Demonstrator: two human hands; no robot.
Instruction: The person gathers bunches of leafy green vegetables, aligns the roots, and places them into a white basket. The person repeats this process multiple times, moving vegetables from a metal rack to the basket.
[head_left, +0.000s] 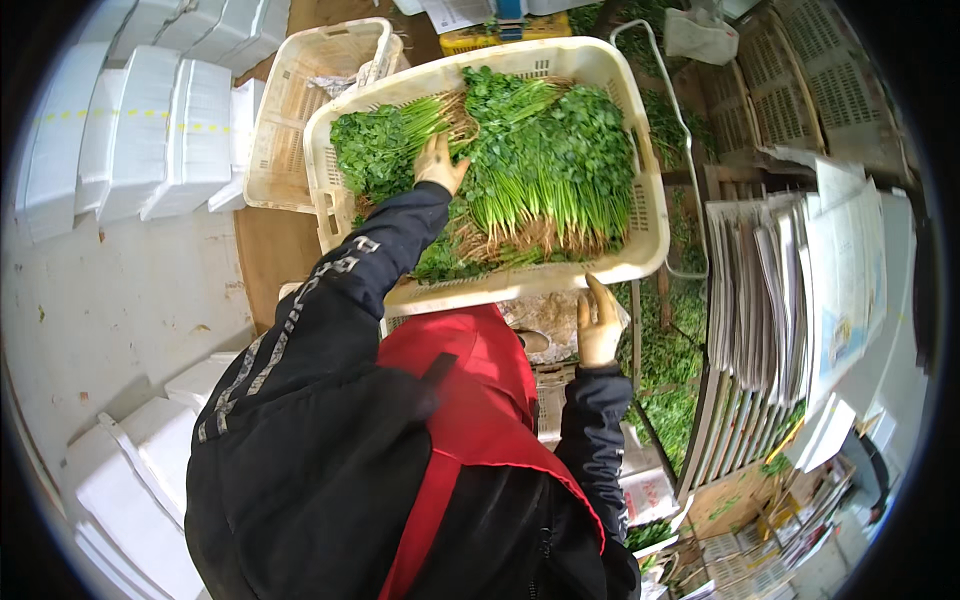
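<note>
A large cream plastic crate (330, 124) in front of me holds bunches of leafy green herbs (592, 142), which look like coriander, with thin stems and brown roots. My left hand (440, 163) rests on a bunch at the crate's left side, just below its roots; whether its fingers close on any stems cannot be made out. My right hand (598, 324) is outside the crate by its near rim, fingers pointing up towards the rim, with nothing seen in it. A red apron (480, 405) covers my front.
An empty-looking cream crate (281, 127) stands behind at the left, near stacked white foam boxes (202, 127). At right are a bent white metal frame (686, 150), a stack of newspapers (757, 300) on a slatted rack and loose greens (667, 405) below.
</note>
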